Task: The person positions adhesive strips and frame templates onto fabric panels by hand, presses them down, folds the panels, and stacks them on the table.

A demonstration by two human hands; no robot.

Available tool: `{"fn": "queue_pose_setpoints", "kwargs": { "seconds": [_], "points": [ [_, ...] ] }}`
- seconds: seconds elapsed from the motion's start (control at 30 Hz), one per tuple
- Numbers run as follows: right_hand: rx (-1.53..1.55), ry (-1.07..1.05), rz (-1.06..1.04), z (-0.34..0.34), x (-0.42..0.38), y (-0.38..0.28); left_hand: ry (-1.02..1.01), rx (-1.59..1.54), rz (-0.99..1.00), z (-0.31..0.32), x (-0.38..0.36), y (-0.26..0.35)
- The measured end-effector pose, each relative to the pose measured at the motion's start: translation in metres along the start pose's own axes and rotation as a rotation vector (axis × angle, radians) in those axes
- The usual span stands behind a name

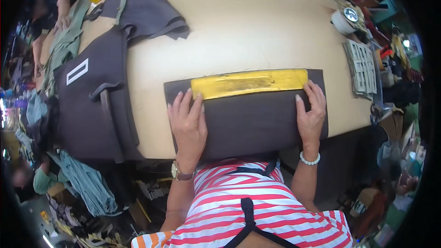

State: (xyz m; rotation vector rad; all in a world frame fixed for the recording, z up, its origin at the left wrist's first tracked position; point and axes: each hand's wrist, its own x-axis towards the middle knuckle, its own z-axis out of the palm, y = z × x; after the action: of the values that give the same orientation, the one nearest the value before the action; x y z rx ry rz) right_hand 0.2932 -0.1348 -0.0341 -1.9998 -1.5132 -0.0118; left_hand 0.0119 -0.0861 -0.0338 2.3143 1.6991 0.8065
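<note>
A dark grey fabric panel (252,126) lies at the table's near edge. Across its upper part rests a long yellow strip (243,82), smudged dark along the middle. My left hand (188,121) lies on the fabric with fingers stretched out, their tips at the strip's left end. At the other end, my right hand (312,112) rests with thumb and fingers apart, touching the strip's right corner and the fabric. Neither hand is closed around anything.
Left on the table (156,64) lie a stack of dark fabric (87,115) with a white rectangular frame (77,71) and a dark curved strap. Cut panels (156,7) sit behind. Rightward are white stencil-like cards (360,66) and a round white container (343,20). A co-worker's hand (62,22) touches green cloth.
</note>
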Motion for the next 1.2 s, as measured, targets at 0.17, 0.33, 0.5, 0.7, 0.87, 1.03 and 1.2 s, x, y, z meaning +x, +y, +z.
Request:
{"fn": "queue_pose_setpoints", "kwargs": {
  "seconds": [0.17, 0.33, 0.5, 0.7, 0.87, 1.03, 1.2],
  "points": [
    [0.013, -0.018, 0.019, -0.001, 0.0, -0.004, 0.005, 0.013, -0.002, 0.003, -0.001, -0.002],
    [-0.164, -0.043, -0.106, -0.002, 0.008, -0.006, -0.074, 0.165, 0.052, -0.003, 0.004, 0.007],
    [-0.251, -0.181, -0.134, -0.018, 0.028, -0.015, -0.307, 0.282, 0.2, -0.012, 0.021, 0.013],
    [-0.188, -0.18, -0.141, -0.024, 0.05, -0.002, -0.398, 0.442, 0.367, -0.016, 0.031, 0.02],
    [-0.216, 0.275, -0.021, -0.049, 0.088, 0.084, -0.422, 0.451, 0.356, -0.018, 0.031, 0.024],
    [-0.304, 0.442, 0.112, -0.083, 0.113, 0.172, -0.436, 0.449, 0.332, -0.018, 0.031, 0.028],
    [-0.227, 0.285, 0.215, -0.086, 0.158, 0.195, -0.415, 0.427, 0.326, -0.02, 0.032, 0.031]
  ]
}}
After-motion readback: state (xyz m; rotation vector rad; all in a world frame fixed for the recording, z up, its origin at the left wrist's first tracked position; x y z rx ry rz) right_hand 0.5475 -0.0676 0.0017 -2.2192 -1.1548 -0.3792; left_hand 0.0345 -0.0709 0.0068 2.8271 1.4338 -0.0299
